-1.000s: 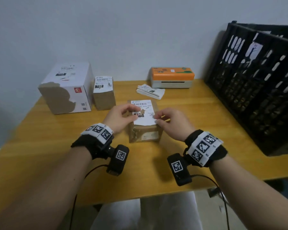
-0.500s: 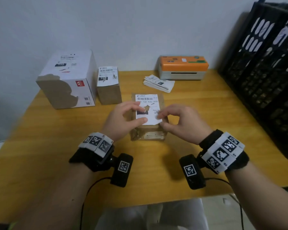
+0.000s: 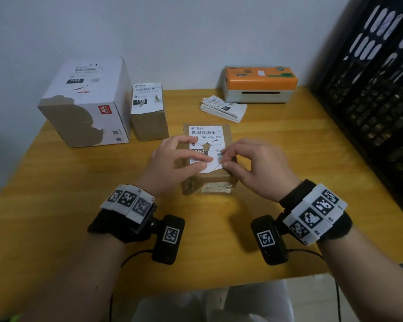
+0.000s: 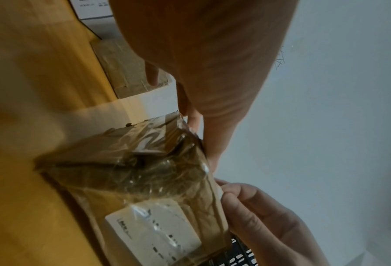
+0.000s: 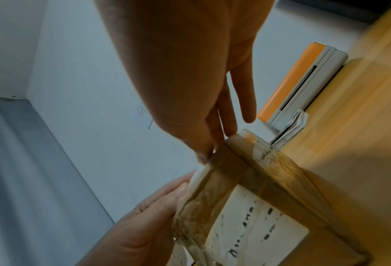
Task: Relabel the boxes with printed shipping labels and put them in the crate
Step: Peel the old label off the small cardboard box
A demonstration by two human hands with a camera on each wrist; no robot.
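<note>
A small brown taped box [image 3: 215, 182] sits mid-table with a white shipping label [image 3: 207, 138] on its top. My left hand [image 3: 172, 159] lies on the box, its thumb and fingers stretched flat across the label's near left part. My right hand [image 3: 254, 163] pinches the label's near right corner, which is lifted and slightly folded. In the left wrist view, my left hand [image 4: 201, 54] reaches along the top of the box [image 4: 132, 158], with my right hand [image 4: 269, 216] at the edge. In the right wrist view, the fingertips of my right hand [image 5: 189, 81] meet at the top edge of the box [image 5: 246, 180].
A black slatted crate [image 3: 370, 101] stands at the right. An orange-topped label printer [image 3: 258, 83] is at the back, with a stack of printed labels [image 3: 223, 109] before it. A large white-and-brown box [image 3: 86, 103] and a small labelled brown box [image 3: 148, 112] stand at the back left.
My left thumb has slid out over the label's near edge, and my right fingers have closed on its near right corner. The head view has come closer.
</note>
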